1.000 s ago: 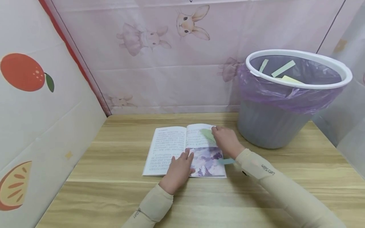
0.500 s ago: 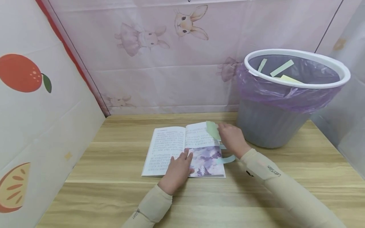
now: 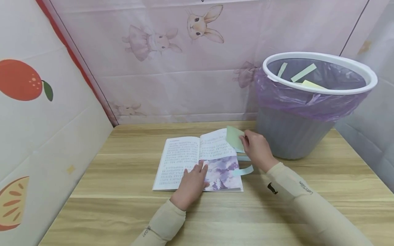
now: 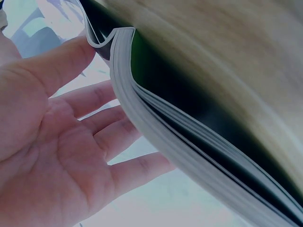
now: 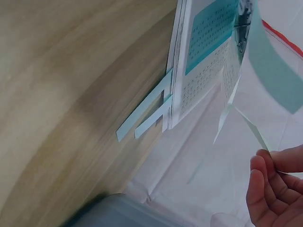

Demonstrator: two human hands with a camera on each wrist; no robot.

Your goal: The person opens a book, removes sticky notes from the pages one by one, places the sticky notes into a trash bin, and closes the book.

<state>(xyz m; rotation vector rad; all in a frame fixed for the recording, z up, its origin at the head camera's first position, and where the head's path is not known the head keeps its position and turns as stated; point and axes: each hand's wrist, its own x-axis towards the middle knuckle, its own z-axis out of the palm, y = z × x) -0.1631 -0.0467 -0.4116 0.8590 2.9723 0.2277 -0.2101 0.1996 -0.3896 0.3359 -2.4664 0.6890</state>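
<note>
An open book lies on the table, with print on both pages and a purple picture low on the right page. My left hand rests on it near the spine, fingers spread; in the left wrist view that hand lies against the pages by the book's lower edge. My right hand pinches a green sticky note between thumb and fingers at the right page's upper corner. That page bends upward, and the note seems to touch its edge. Two light blue strips stick out from the book's right side.
A grey trash bin with a purple liner and white rim stands behind my right hand, holding paper strips and a yellow piece. A pink rabbit-print sheet hangs behind the wooden table.
My right hand has moved right, drawing the green note up and outward from the page, whose corner has lifted with it. The blue strips show more fully. My left hand has stayed put.
</note>
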